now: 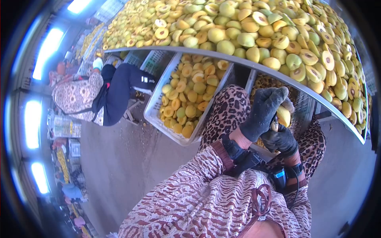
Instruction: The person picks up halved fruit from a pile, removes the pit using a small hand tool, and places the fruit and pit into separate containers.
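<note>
Above my lap, my gloved left hand is closed around a yellow stone fruit, peach- or apricot-like, with fingers over its upper side. Just below it, my gloved right hand is closed, close against the fruit. A small metal tool pokes up between the two hands; it seems to be in the right one, its handle hidden by the glove. Under the hands, partly covered by them, a crate holds brown pits.
A metal-edged table heaped with whole and halved fruit curves across the front. A white crate of yellow halves stands left of my leopard-print knee. Further left, a person sits bent forward beside the table.
</note>
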{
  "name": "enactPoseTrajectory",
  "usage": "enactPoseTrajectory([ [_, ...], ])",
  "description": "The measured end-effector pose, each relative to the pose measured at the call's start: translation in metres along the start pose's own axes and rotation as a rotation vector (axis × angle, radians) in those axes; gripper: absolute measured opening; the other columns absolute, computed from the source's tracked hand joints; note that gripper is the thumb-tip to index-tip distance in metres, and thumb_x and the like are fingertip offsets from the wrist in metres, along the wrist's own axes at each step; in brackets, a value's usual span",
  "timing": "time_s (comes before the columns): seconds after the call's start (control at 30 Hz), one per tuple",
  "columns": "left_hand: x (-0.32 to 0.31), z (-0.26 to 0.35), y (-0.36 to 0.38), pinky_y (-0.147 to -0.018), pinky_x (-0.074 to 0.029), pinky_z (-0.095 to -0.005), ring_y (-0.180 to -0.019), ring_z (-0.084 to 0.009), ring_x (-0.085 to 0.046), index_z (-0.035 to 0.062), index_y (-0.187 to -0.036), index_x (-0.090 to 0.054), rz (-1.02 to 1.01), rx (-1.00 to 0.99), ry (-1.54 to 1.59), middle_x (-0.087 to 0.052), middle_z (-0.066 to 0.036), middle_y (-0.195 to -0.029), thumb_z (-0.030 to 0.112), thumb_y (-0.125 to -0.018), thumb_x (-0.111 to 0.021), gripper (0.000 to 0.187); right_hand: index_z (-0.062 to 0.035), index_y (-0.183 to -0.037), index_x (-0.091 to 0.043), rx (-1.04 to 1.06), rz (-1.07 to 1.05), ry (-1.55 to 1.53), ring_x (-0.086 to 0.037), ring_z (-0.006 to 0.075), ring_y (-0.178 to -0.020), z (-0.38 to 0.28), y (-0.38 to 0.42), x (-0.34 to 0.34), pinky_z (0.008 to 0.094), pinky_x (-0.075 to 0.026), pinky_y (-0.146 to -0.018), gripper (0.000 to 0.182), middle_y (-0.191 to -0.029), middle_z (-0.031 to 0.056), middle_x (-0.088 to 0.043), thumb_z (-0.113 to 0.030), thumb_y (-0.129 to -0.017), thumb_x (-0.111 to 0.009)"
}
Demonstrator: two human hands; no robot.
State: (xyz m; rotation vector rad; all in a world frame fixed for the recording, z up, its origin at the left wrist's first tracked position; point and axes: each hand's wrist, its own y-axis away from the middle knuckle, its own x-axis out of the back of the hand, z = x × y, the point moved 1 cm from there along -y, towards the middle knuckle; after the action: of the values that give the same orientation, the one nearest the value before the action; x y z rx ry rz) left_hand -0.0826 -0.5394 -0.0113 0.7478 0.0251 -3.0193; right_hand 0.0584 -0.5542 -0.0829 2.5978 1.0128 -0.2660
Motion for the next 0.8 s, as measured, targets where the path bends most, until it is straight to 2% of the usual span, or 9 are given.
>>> enactPoseTrajectory([
  [0.13,0.024,0.036,0.024,-0.061,-0.055,-0.0304,-0.068,-0.0197,-0.066,0.0050,-0.078,-0.062,-0.026,0.098,0.298,-0.065,-0.010,-0.074,0.044,-0.099,-0.052,0.045,-0.0004,-0.112,-0.060,0.545,-0.147,0.758,-0.064,0.0131,-0.083,-0.048,-0.007,-0.039,0.0275,-0.053,-0.079,0.031,-0.095,0.0046,-0.067,-0.009,-0.085,-0.072],
  [0.23,0.094,0.054,0.028,-0.059,-0.057,-0.0318,-0.067,-0.0216,-0.067,0.0050,-0.079,-0.062,0.051,0.013,0.227,-0.065,-0.011,-0.073,0.049,-0.099,-0.049,0.050,0.0001,-0.093,-0.068,-0.137,-0.483,0.429,-0.063,0.0140,-0.076,-0.030,-0.018,-0.025,0.0280,-0.051,-0.070,0.019,-0.085,0.0044,-0.068,-0.011,-0.077,-0.071],
  [0.37,0.225,0.068,0.015,-0.075,-0.057,-0.0365,-0.088,-0.0211,-0.065,0.0040,-0.099,-0.062,0.399,-0.154,0.284,-0.065,-0.011,-0.096,0.054,-0.100,-0.039,0.055,0.0007,-0.080,-0.068,-0.123,-0.217,0.468,-0.062,0.0155,-0.068,-0.056,-0.001,-0.046,0.0286,-0.049,-0.063,0.013,-0.073,0.0053,-0.065,-0.010,-0.073,-0.069],
  [0.43,0.257,0.056,-0.012,-0.078,-0.057,-0.0361,-0.089,-0.0212,-0.066,0.0032,-0.112,-0.062,0.457,-0.261,0.056,-0.066,-0.010,-0.100,0.053,-0.101,-0.039,0.056,0.0017,-0.078,-0.067,0.030,0.079,0.547,-0.059,0.0154,-0.061,-0.046,-0.001,-0.032,0.0293,-0.048,-0.058,0.011,-0.067,0.0061,-0.063,-0.007,-0.072,-0.066],
  [0.47,0.281,0.036,-0.035,-0.079,-0.056,-0.0334,-0.091,-0.0202,-0.066,0.0022,-0.120,-0.059,0.450,-0.378,-0.205,-0.065,-0.010,-0.107,0.050,-0.103,-0.037,0.056,0.0024,-0.079,-0.067,0.615,-0.030,0.976,-0.055,0.0121,-0.056,-0.031,-0.007,-0.021,0.0282,-0.045,-0.055,0.011,-0.063,0.0043,-0.061,-0.005,-0.072,-0.063],
  [0.57,0.299,-0.030,-0.085,-0.079,-0.050,-0.0353,-0.095,-0.0241,-0.062,0.0024,-0.111,-0.064,0.314,-0.350,-0.963,-0.065,-0.010,-0.108,0.038,-0.094,-0.053,0.041,0.0021,-0.080,-0.066,-0.034,0.204,0.630,-0.053,0.0094,-0.053,-0.043,-0.009,-0.032,0.0261,-0.042,-0.051,0.010,-0.063,0.0024,-0.060,-0.003,-0.074,-0.060],
  [0.6,0.311,-0.065,-0.102,-0.080,-0.050,-0.0371,-0.097,-0.0283,-0.063,0.0029,-0.109,-0.064,0.173,-0.295,-1.289,-0.066,-0.014,-0.111,0.036,-0.090,-0.057,0.039,0.0015,-0.079,-0.066,0.132,0.151,0.836,-0.051,0.0076,-0.052,-0.039,-0.008,-0.026,0.0246,-0.040,-0.048,0.009,-0.063,0.0005,-0.059,-0.002,-0.075,-0.060],
  [0.63,0.284,-0.062,-0.090,-0.079,-0.050,-0.0415,-0.097,-0.0360,-0.063,0.0038,-0.106,-0.065,0.147,-0.903,-1.832,-0.068,-0.018,-0.104,0.035,-0.083,-0.062,0.039,0.0015,-0.079,-0.066,0.120,0.141,0.848,-0.051,0.0076,-0.052,-0.043,-0.007,-0.027,0.0246,-0.040,-0.048,0.009,-0.063,0.0005,-0.059,-0.002,-0.075,-0.060],
  [0.8,0.306,-0.013,-0.143,-0.099,-0.041,-0.0444,-0.116,-0.0360,-0.054,0.0041,-0.114,-0.064,0.027,0.146,-1.281,-0.062,-0.019,-0.119,0.032,-0.085,-0.063,0.041,0.0009,-0.080,-0.066,-0.287,0.482,0.501,-0.047,0.0059,-0.045,-0.042,0.006,-0.015,0.0232,-0.037,-0.043,0.007,-0.061,-0.0017,-0.055,0.000,-0.076,-0.060],
])
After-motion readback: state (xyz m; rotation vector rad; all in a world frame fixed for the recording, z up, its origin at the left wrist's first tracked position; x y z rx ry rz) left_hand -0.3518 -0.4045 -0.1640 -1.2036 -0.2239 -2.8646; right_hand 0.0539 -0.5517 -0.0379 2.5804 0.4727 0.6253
